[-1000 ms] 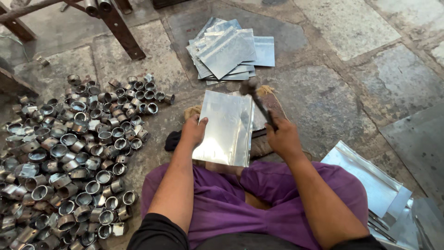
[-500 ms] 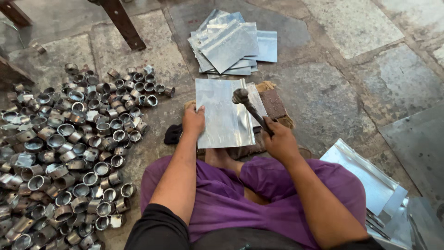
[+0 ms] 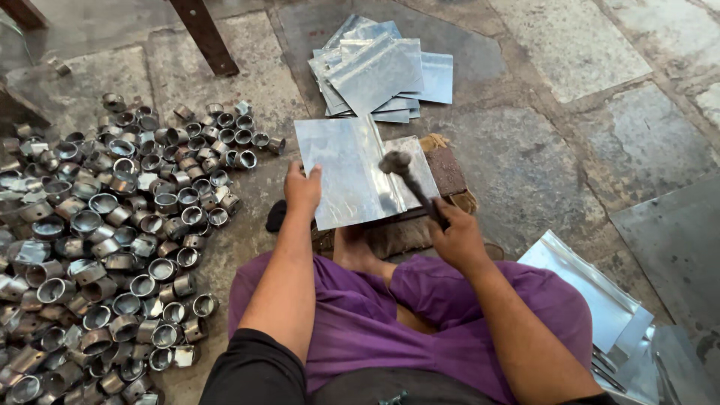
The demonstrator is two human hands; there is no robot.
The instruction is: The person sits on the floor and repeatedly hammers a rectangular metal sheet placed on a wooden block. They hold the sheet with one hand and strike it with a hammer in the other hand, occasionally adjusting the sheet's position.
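With the left hand pinning the metal sheet on the block and the right hand closed around the hammer, a mis-aimed blow could strike the nearby fingers.

Hammer swung down from raised, head now over metal sheet.
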